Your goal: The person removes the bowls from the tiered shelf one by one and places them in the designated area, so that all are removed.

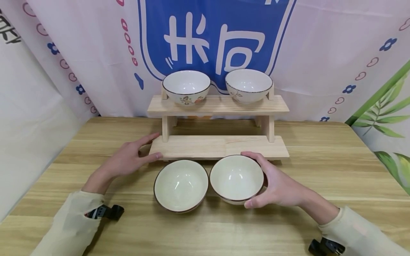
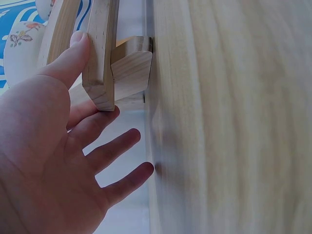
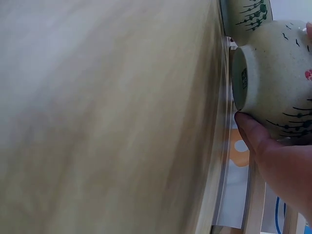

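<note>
My right hand grips a cream bowl with a dark rim, its thumb at the near side and fingers at the far side. The right wrist view shows this bowl with painted sprigs, its stamped foot lifted off the table. A matching bowl stands close on its left. At the left end of the two-tier wooden stand, my left hand holds the lower shelf between thumb and index finger. In the left wrist view, the other fingers spread straight past the shelf end.
On the upper shelf sit two white bowls, a flowered one at left and one with a leaf motif at right. The wooden table reaches back to a printed curtain.
</note>
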### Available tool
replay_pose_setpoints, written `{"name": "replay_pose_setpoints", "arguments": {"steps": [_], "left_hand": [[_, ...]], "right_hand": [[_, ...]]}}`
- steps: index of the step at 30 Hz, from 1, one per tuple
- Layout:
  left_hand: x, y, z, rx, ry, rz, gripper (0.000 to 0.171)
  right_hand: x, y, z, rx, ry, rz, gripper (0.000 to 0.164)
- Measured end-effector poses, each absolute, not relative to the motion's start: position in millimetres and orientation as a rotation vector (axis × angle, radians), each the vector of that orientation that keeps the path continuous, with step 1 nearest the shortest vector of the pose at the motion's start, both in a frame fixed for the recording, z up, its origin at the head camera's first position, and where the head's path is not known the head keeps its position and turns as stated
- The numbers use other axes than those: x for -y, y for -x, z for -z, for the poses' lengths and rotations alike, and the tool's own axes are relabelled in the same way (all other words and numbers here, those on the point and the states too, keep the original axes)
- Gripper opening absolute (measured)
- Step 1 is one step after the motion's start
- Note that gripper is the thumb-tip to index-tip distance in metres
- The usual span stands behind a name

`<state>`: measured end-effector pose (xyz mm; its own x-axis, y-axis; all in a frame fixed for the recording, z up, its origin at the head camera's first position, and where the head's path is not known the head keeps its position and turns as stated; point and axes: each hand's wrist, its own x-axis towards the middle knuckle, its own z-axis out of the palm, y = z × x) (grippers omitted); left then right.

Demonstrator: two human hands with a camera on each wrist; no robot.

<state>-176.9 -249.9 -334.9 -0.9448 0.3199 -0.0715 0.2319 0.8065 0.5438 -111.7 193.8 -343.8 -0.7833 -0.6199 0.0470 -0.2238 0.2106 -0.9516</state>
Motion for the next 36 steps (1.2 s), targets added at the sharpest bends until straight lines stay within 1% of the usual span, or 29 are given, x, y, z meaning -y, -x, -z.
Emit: {"name": "replay_pose_setpoints", "arguments": {"steps": [24,36], "left_hand": [[250.3,178.0,334.2,-2.837,-0.449,-0.818,0.085],[250.4,176.6,334.9,-2.846,-0.448,-0.811,0.085]], "right_hand": [[-197.4,110.5,343.7,-2.293,0.817,1.407,0.116],[-196.2,110.5,341.2,-2.330,0.808,1.308,0.122]]}}
